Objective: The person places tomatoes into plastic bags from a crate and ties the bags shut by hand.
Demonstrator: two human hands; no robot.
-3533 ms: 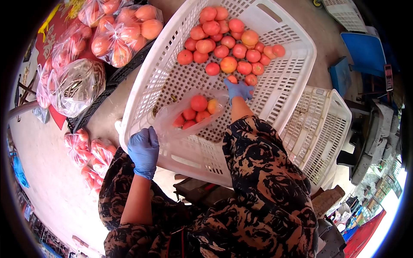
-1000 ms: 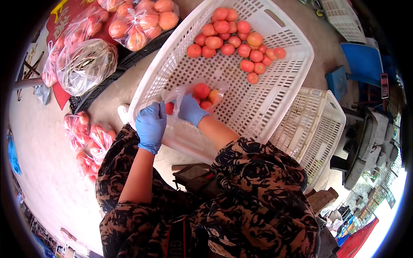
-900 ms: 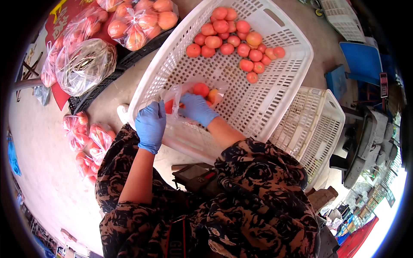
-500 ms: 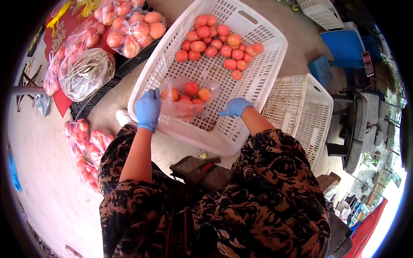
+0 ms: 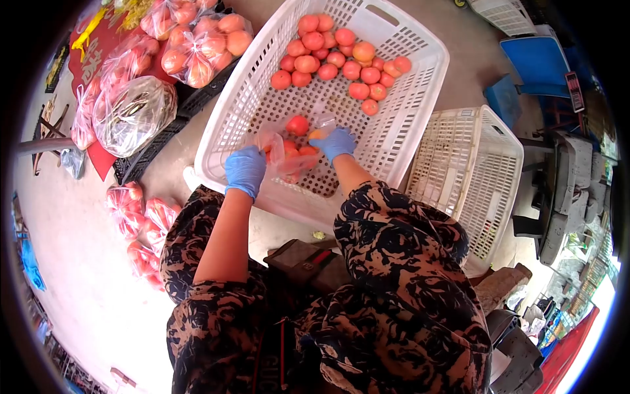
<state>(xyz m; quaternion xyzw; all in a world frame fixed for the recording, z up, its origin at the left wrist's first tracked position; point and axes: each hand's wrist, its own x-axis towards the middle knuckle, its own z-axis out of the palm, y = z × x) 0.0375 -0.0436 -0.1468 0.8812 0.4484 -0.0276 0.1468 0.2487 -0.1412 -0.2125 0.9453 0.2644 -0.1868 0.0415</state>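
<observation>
Both my hands wear blue gloves and are inside the white perforated crate (image 5: 220,141). A clear plastic bag (image 5: 281,167) with several tomatoes (image 5: 297,125) lies on the crate's bottom. My left hand (image 5: 245,172) is closed on the bag's left edge. My right hand (image 5: 336,143) is closed at the bag's right side, its fingers on the film beside an orange-tinged tomato (image 5: 317,134); its fingertips are partly hidden. Loose pinkish-red tomatoes (image 5: 335,59) lie heaped at the crate's far end.
Filled tomato bags (image 5: 197,52) sit on a black crate at the left, beside a bundle of clear bags (image 5: 134,115). More bagged tomatoes (image 5: 134,217) rest on the floor. Stacked white crates (image 5: 453,164) stand at the right, with a blue chair (image 5: 535,65) beyond.
My right hand has moved left from the crate's right side to the bag and closed there. The bag's right side is drawn in around the tomatoes. My left hand keeps its hold.
</observation>
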